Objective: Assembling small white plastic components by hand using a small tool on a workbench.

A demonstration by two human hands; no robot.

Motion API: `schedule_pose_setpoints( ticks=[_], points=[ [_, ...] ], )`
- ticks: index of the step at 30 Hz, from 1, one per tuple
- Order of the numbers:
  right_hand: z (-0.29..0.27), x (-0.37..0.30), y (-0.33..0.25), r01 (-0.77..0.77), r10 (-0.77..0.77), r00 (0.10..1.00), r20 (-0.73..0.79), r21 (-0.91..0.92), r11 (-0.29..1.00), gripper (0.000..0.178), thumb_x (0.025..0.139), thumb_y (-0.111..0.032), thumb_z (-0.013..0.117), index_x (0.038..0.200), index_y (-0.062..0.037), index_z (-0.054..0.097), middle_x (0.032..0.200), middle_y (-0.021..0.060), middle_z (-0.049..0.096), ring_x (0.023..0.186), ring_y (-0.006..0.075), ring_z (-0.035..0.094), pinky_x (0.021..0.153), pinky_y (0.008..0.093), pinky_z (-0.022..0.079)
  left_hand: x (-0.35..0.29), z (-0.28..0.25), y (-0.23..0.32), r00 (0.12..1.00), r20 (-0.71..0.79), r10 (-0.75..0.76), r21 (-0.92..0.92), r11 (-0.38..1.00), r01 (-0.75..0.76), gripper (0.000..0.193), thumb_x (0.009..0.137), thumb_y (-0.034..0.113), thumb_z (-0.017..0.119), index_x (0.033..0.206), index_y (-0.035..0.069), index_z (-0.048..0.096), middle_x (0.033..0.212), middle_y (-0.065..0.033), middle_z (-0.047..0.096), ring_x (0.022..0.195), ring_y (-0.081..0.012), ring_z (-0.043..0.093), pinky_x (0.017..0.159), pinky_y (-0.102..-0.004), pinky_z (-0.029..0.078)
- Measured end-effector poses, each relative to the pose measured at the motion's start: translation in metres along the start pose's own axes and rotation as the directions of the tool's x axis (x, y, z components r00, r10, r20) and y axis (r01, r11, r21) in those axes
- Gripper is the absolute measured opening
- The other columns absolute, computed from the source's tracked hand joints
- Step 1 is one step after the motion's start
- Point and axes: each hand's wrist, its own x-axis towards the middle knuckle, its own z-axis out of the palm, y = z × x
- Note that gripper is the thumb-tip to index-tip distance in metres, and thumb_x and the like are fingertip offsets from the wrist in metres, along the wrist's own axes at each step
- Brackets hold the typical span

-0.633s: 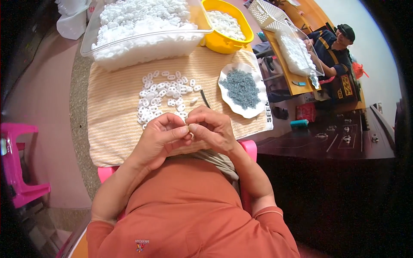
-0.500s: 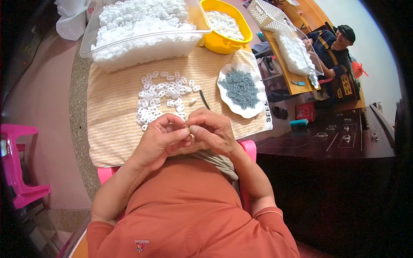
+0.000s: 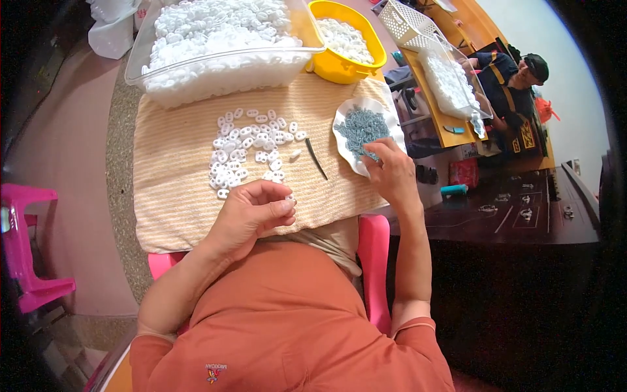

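Small white ring point(image 3: 289, 197), pinched in left hand point(image 3: 251, 212) fingers, glossy plastic

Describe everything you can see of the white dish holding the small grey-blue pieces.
The white dish is shallow with a wavy, scalloped rim, and looks like glazed ceramic or plastic. It lies flat at the right edge of the striped beige cloth, below the yellow bowl. A heap of small grey-blue pieces fills its middle. The right hand reaches into its near side, fingertips on the pieces.
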Motion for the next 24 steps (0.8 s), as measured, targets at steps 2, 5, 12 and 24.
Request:
schedule_pose_setpoints(
  ticks=[2, 5, 12, 24],
  points=[
    [-0.001, 0.002, 0.006, -0.040, 0.042, 0.998, 0.054, -0.031, 0.999, 0.020, 0.081, -0.016, 0.069, 0.098, -0.0062, 0.067, 0.101, 0.0111, 0.064, 0.083, 0.0336, 0.064, 0.072, 0.0419, 0.051, 0.000, 0.002, 0.000, 1.000, -0.022, -0.007, 0.006, 1.000, 0.007, 0.012, 0.085, 0.002, 0.068, 0.096, 0.004, 0.062, 0.085, -0.0048, 0.066, 0.077, -0.0133, 0.065, 0.075, -0.0287, 0.058],
    [0.000, 0.004, 0.008, -0.035, 0.039, 0.997, 0.060, -0.066, 0.997, 0.019, 0.082, -0.016, 0.067, 0.098, -0.0059, 0.067, 0.100, 0.0108, 0.064, 0.085, 0.0327, 0.065, 0.073, 0.0410, 0.051, 0.000, 0.002, -0.001, 1.000, -0.015, -0.005, 0.006, 1.000, 0.005, 0.011, 0.085, 0.003, 0.068, 0.095, 0.004, 0.062, 0.085, -0.0044, 0.065, 0.077, -0.0129, 0.065, 0.074, -0.0284, 0.058],
    [0.005, 0.006, 0.010, -0.088, 0.101, 0.988, 0.120, -0.116, 0.989, 0.016, 0.083, -0.014, 0.065, 0.097, -0.0053, 0.067, 0.097, 0.0106, 0.063, 0.084, 0.0334, 0.064, 0.073, 0.0416, 0.050, 0.000, 0.003, -0.001, 1.000, -0.015, -0.014, 0.003, 1.000, 0.014, 0.011, 0.085, 0.003, 0.067, 0.095, 0.005, 0.062, 0.085, -0.0042, 0.065, 0.077, -0.0129, 0.065, 0.074, -0.0283, 0.058],
    [0.011, 0.006, 0.009, -0.071, 0.076, 0.993, 0.088, -0.055, 0.996, 0.009, 0.086, -0.012, 0.062, 0.088, -0.0039, 0.059, 0.089, 0.0123, 0.059, 0.079, 0.0357, 0.062, 0.068, 0.0425, 0.048, -0.001, 0.000, -0.002, 0.999, -0.040, -0.013, 0.005, 1.000, 0.013, 0.013, 0.085, 0.003, 0.068, 0.096, 0.005, 0.062, 0.084, -0.0041, 0.065, 0.076, -0.0128, 0.065, 0.072, -0.0282, 0.058]
  ],
)
